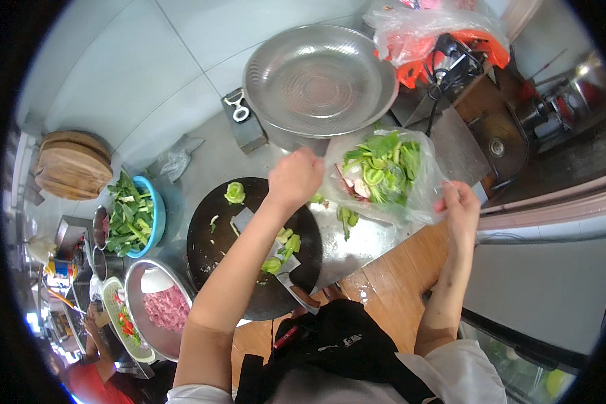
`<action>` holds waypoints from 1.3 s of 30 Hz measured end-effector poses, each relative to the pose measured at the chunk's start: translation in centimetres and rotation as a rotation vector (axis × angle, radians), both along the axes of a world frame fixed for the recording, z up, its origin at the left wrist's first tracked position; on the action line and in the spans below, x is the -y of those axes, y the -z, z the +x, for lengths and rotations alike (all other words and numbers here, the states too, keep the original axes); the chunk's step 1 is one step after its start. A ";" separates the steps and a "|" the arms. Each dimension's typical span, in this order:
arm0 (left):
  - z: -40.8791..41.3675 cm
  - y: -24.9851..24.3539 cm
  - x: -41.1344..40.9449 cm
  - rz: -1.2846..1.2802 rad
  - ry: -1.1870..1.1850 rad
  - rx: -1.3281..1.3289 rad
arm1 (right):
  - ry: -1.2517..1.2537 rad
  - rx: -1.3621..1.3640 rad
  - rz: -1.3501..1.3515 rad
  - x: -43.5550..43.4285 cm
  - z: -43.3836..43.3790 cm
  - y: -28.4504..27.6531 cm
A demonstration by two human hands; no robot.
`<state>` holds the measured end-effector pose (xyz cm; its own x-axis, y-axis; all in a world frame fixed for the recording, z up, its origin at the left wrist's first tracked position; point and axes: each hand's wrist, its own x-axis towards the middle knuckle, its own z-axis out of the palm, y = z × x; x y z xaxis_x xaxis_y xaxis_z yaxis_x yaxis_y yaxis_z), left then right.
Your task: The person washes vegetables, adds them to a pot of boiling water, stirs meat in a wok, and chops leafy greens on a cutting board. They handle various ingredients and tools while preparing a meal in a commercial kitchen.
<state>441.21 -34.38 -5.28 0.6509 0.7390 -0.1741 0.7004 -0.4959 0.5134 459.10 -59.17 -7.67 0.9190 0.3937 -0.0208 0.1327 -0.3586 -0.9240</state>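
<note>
A clear plastic bag point(426, 189) full of cut leafy greens point(384, 166) and pale scraps lies on the steel counter. My right hand point(457, 199) pinches its right edge. At the bag's left edge is my left hand point(297, 174), its fingers closed; they seem to grip the plastic, though the fingertips are hidden. Below my left forearm, a cleaver point(288, 265) with a wooden handle rests on a dark round chopping board point(222, 227). Chopped green stems point(290, 245) lie against its blade, and a cut vegetable base point(235, 193) sits near the board's top.
Behind the bag stands a large steel pan point(320, 83). A peeler point(238, 107) lies on a dark block. To the left are a blue basin point(157, 217) of greens and a steel bowl point(136, 298) of raw meat. Another person point(93, 373) in red is at lower left.
</note>
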 end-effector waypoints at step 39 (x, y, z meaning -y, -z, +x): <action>-26.0 -9.6 -16.8 -0.810 -0.628 1.464 | -1.006 0.639 -0.015 -27.0 -22.7 8.6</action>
<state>415.20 -17.63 4.37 0.2754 0.9445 -0.1792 -0.5395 0.3061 0.7844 436.45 -32.20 -16.25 0.0434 0.9472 0.3178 0.7949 0.1600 -0.5852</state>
